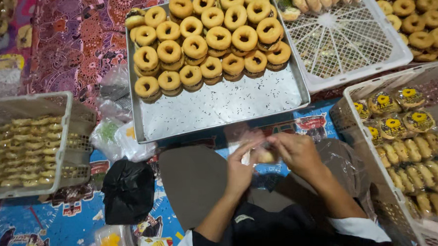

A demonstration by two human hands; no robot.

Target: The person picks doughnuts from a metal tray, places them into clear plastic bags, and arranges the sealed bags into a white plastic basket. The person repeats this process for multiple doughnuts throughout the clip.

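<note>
My left hand (241, 168) and my right hand (297, 152) meet in front of me, over my lap. Between them they hold a small golden pastry in a clear plastic bag (263, 156); both hands grip the wrapping. Just beyond the hands lies a metal tray (218, 106) with several ring-shaped donuts (206, 38) stacked in rows on its far half. The tray's near half shows bare speckled paper.
A white basket (359, 101) at right holds wrapped pastries. A grey basket (66, 138) of pale pastries sits at left. A white lattice tray (345, 41) lies beyond, more donuts (419, 19) far right. A black bag (128, 189) and clear bags (117, 138) lie near left.
</note>
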